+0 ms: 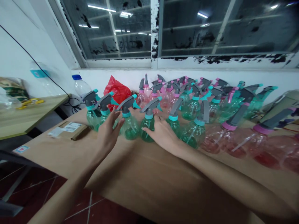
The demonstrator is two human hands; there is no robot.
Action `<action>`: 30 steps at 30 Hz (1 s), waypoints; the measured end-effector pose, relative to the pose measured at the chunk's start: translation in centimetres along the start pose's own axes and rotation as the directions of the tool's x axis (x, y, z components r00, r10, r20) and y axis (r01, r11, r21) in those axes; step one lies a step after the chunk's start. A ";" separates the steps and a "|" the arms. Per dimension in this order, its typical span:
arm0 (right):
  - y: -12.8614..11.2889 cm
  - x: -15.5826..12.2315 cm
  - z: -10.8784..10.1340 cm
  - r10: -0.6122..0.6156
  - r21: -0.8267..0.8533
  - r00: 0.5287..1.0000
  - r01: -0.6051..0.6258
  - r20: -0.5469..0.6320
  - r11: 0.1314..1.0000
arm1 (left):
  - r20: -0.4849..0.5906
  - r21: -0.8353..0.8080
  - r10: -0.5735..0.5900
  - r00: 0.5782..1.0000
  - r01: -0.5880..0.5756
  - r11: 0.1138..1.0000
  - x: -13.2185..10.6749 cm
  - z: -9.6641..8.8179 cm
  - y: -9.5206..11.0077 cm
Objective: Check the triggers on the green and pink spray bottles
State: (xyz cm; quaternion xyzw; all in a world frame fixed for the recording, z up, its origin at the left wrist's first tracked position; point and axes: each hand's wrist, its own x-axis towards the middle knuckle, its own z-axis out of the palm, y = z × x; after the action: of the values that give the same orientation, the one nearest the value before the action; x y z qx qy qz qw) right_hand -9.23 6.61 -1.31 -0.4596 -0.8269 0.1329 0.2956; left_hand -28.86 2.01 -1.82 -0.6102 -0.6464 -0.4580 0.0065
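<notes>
Green spray bottles with grey trigger heads and turquoise collars stand in a row along the table. My right hand [164, 133] is around one green spray bottle [145, 134], its thumb across the front and its fingers at the right side. Raised beside the row, my left hand [107, 132] has its thumb and fingers apart. It is nearest to a second spray bottle [105, 115], which it partly hides; whether they touch I cannot tell. Between my hands stands another green spray bottle [131, 129], upright with a little liquid inside.
Pink spray bottles [233, 137] continue the row at right, and several pink and green ones crowd behind. A red plastic bag [116, 90], a blue-capped bottle [80, 85] and a flat cardboard package [67, 130] lie to the left. Windows [112, 34] rise behind the table [140, 174].
</notes>
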 end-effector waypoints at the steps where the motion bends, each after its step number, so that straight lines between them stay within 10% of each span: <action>1: -0.1 -0.3 -0.2 -0.011 -0.001 1.000 0.011 0.007 1.000 | -0.014 -0.029 -0.021 1.000 0.021 0.999 -0.4 -0.4 0.1; 6: -1.0 -3.8 -1.3 -0.103 -0.011 0.994 0.104 0.044 0.995 | -0.010 -0.112 -0.103 0.995 0.101 0.989 -3.4 -2.8 2.6; 12: -0.8 -9.5 -3.4 -0.232 -0.092 0.970 0.238 0.068 0.967 | 0.383 -0.170 -0.013 0.924 0.084 0.982 -6.6 -3.4 7.5; 22: 3.2 -13.5 -7.9 -0.250 -0.016 0.957 0.255 0.148 0.967 | 0.535 -0.349 0.263 0.803 -0.073 0.934 -7.0 3.2 15.9; 30: 8.6 -16.5 -10.7 -0.240 -0.087 0.966 0.248 0.093 0.965 | 0.425 -0.462 0.364 0.829 -0.147 0.875 -8.2 8.3 19.6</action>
State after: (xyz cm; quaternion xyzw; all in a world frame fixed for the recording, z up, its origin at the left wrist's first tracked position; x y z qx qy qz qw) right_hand 9.85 -3.09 -3.15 -0.3623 -0.8941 0.0736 0.2529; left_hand -6.60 -2.61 0.21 -0.7775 -0.4252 -0.4043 -0.2263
